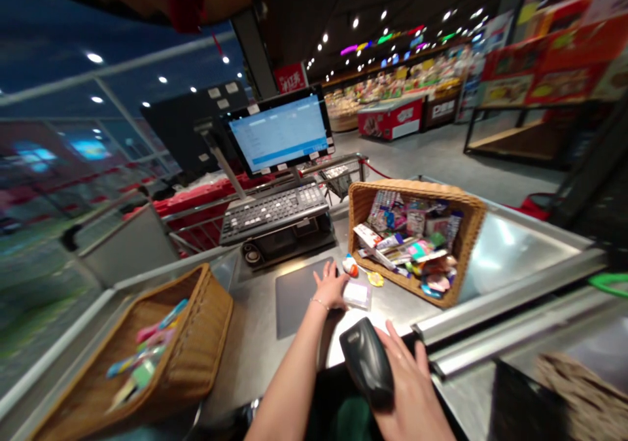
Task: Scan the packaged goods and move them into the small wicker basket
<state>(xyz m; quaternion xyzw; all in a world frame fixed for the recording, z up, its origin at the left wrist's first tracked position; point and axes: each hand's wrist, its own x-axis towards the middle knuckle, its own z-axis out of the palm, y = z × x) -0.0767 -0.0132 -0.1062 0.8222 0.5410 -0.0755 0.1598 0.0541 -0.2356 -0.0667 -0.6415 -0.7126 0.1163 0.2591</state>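
My left hand (331, 286), with a thin bracelet at the wrist, reaches over the metal counter, its fingers spread. Beside its fingertips lies a small flat pale-purple and white packet (357, 294); whether the hand touches it I cannot tell. An orange and white small item (350, 265) and a yellow item (375, 279) lie just beyond the packet. My right hand (409, 385) grips a black handheld barcode scanner (367, 361) near my body, its head pointing forward and left. Part of that grip is hidden behind the scanner.
A wicker basket (417, 188) full of small packaged goods stands tilted at the right. Another wicker basket (218, 317) with several colourful items is at the left. Behind the grey flat plate (292, 303) are a keyboard (275, 212) and a lit monitor (282, 133).
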